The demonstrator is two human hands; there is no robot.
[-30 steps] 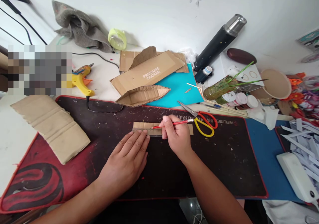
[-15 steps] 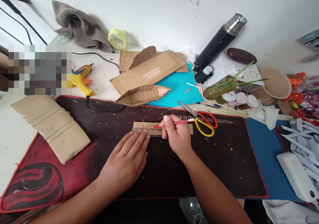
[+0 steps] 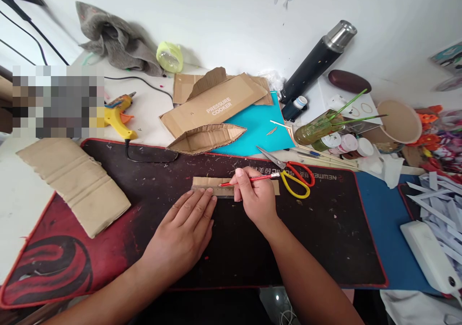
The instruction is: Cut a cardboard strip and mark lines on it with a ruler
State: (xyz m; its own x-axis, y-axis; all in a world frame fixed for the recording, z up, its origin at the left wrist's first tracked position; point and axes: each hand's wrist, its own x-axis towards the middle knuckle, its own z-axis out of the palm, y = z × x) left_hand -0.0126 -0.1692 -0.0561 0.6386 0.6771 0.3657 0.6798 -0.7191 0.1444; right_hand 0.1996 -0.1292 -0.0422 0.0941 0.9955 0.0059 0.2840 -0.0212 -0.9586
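A small strip of cardboard [image 3: 204, 181] lies on the dark desk mat, with a clear ruler [image 3: 224, 190] along it. My left hand [image 3: 189, 224] lies flat, its fingertips pressing on the ruler's left part. My right hand [image 3: 254, 197] grips a red pencil [image 3: 260, 176], its tip at the ruler's upper edge on the cardboard. Just right of that hand lie scissors [image 3: 296, 180] with red and yellow handles, blades parted. Beyond the strip stands a boat-shaped cardboard piece [image 3: 209, 138] with raised sides.
A folded cardboard sheet [image 3: 77, 185] lies at left, near a yellow hot glue gun [image 3: 121, 115]. Behind are a cardboard panel [image 3: 220, 104] on a blue sheet [image 3: 252, 135] and a dark thermos [image 3: 314, 65]. Paint jars [image 3: 348, 143] and paper strips [image 3: 438, 204] are at right.
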